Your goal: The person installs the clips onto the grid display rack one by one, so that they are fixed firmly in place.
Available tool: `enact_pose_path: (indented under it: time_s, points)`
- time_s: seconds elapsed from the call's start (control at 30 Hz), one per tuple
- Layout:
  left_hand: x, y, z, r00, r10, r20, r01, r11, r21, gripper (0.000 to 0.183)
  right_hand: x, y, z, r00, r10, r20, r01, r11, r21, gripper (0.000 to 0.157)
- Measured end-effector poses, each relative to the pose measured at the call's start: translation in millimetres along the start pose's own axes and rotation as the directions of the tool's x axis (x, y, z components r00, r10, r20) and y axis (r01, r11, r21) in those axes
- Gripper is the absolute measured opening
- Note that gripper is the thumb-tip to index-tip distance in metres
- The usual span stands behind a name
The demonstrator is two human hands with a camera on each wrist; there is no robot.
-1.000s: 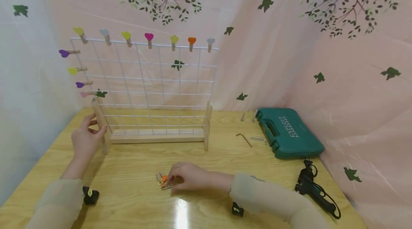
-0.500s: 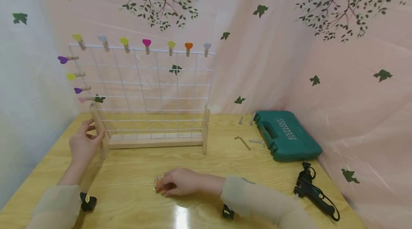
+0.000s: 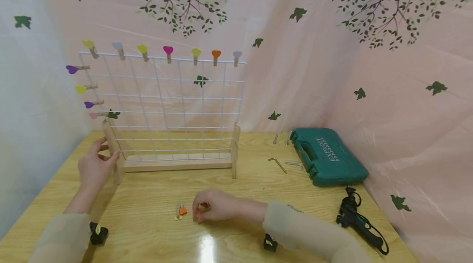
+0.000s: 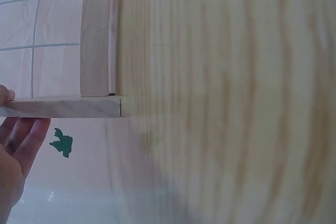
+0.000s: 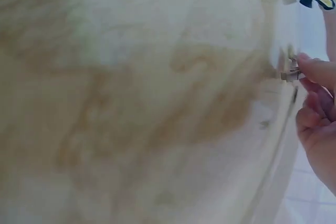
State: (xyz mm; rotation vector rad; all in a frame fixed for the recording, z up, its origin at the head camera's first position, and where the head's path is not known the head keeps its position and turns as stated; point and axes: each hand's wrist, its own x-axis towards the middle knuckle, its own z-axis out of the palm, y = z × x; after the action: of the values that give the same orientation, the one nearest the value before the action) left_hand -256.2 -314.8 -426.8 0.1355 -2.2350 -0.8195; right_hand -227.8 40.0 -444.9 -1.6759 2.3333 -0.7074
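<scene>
A white wire grid (image 3: 166, 98) stands in a wooden base, with heart-topped clothespins clipped along its top and left edges. My left hand (image 3: 94, 166) grips the left wooden post (image 3: 113, 152), thumb on one side and fingers on the other, as the left wrist view also shows on the post (image 4: 63, 107). Just above the table, my right hand (image 3: 218, 204) pinches a small clothespin (image 5: 291, 75) between thumb and fingertips; a bit of orange shows there in the head view. Left of that hand lie a few loose clothespins (image 3: 181, 211), one with an orange heart.
A green tool case (image 3: 329, 156) lies at the table's right side. Left of it are hex keys (image 3: 278, 165) and bolts (image 3: 275, 139). A black tool with a looped cord (image 3: 360, 222) lies near the right edge. Printed cloth hangs behind the wooden table (image 3: 148, 238).
My right hand went left over the loose clothespins, then came back right with one pinched, uncovering the others. My left hand keeps its hold on the post. The head view tipped slightly upward.
</scene>
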Motion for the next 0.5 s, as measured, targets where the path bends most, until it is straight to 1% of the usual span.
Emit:
enact_pose_path:
  time_s: [0.07,0.17,0.3,0.37,0.4,0.47,0.5]
  points:
    - [0.5,-0.2,-0.3,1.000,0.005,0.002,-0.005,1.000,0.001,0.044,-3.6,-2.1,-7.4,0.999,0.043,-0.027,-0.042,0.999,0.026,0.010]
    - [0.7,-0.1,-0.5,1.000,0.000,0.002,0.000,1.000,0.000,0.045,-9.1,-5.9,-21.9,0.994,0.094,-0.057,-0.089,0.992,0.090,0.009]
    - [0.1,1.0,-1.0,1.000,-0.028,0.008,0.028,1.000,0.002,0.045,-16.5,-17.2,-51.0,0.984,0.131,-0.122,-0.110,0.980,0.163,0.007]
    - [0.0,1.8,-1.1,0.999,-0.038,0.012,0.037,0.999,0.007,0.045,-20.7,-20.7,-66.7,0.972,0.178,-0.154,-0.144,0.968,0.206,0.008]
    - [0.1,1.9,-0.9,0.999,-0.040,0.015,0.040,0.999,0.009,0.045,-23.1,-22.5,-75.2,0.964,0.193,-0.182,-0.154,0.966,0.206,0.010]
    - [0.2,2.1,-0.6,0.999,-0.040,0.019,0.040,0.999,0.010,0.045,-28.0,-21.7,-90.2,0.946,0.232,-0.228,-0.180,0.957,0.227,0.011]
    - [0.2,2.2,-0.3,0.999,-0.039,0.020,0.039,0.999,0.009,0.045,-30.7,-21.8,-98.7,0.936,0.239,-0.260,-0.180,0.956,0.231,0.011]
